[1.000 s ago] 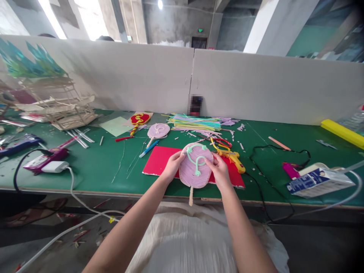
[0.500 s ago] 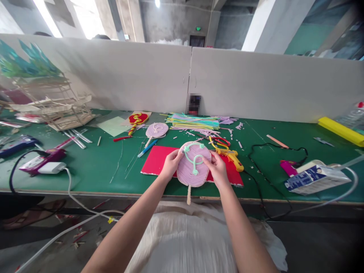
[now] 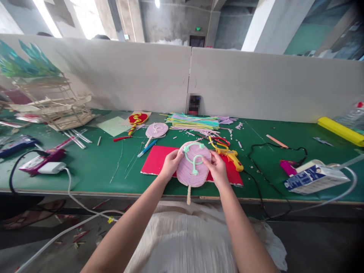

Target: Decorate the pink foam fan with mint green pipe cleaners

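Between my two hands is a round lilac fan [image 3: 189, 175] with a curled mint-green pipe-cleaner trim and a short pale handle pointing down toward me. My left hand [image 3: 171, 163] grips its left rim, and my right hand [image 3: 217, 167] grips the right rim with the thumb on the front face. The fingers behind the fan are hidden. Below it lies a red board [image 3: 155, 161]. Close to my right hand is a yellow glue gun [image 3: 233, 157], beside red-and-yellow-handled scissors [image 3: 221, 141].
Pipe cleaners [image 3: 193, 122] lie in a bundle along the back, near a second lilac fan [image 3: 157, 130] and a red fan [image 3: 138, 118]. A blue pen [image 3: 147, 148] rests left of the board. A carton [image 3: 315, 178] and cables occupy the right; a power strip [image 3: 42, 161] sits left.
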`<state>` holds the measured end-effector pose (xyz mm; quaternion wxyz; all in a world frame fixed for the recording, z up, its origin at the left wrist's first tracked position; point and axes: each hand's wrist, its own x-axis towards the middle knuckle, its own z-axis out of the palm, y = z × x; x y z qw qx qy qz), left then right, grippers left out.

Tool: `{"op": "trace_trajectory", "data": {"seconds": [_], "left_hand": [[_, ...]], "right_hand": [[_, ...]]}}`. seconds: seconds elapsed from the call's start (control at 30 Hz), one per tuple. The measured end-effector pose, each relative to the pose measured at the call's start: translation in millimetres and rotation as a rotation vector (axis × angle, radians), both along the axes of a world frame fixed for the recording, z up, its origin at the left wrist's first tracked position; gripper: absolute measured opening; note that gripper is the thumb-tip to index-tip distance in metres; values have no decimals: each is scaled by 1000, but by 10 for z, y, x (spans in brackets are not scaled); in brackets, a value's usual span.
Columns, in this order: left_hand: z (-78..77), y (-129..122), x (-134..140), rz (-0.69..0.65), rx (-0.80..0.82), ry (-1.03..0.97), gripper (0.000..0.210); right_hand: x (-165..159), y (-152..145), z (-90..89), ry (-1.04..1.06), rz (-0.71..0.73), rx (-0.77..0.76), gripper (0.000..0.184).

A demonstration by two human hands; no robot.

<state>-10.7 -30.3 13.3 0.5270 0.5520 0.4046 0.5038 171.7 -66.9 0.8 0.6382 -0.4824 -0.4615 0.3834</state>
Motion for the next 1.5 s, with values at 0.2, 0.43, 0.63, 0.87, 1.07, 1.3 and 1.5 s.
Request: {"op": "trace_trajectory", "data": {"seconds": [0.2, 0.43, 0.63, 0.87, 1.07, 1.3, 1.5], "left_hand": [[-17, 11, -7, -8, -20, -3, 37], [17, -1, -7, 26, -10, 32, 39], [18, 2, -23, 115, 94, 158, 39], [20, 4, -23, 162, 109, 228, 37], [-10, 32, -11, 104, 2, 178, 36], [20, 15, 6, 63, -76, 35, 41], [-11, 31, -9, 63, -3, 125, 37]], "right_hand": [[6, 2, -13, 5, 11, -1, 47], [-9, -8, 16, -13, 2, -11, 49], [-22, -10, 16, -53, -6, -1, 47], [-23, 0, 2, -81, -8, -11, 46], [-13, 14, -26, -53, -8, -53, 48], [-20, 17, -19, 0, -11, -71, 50], [-16, 17, -31, -8, -9, -68, 49]]}}
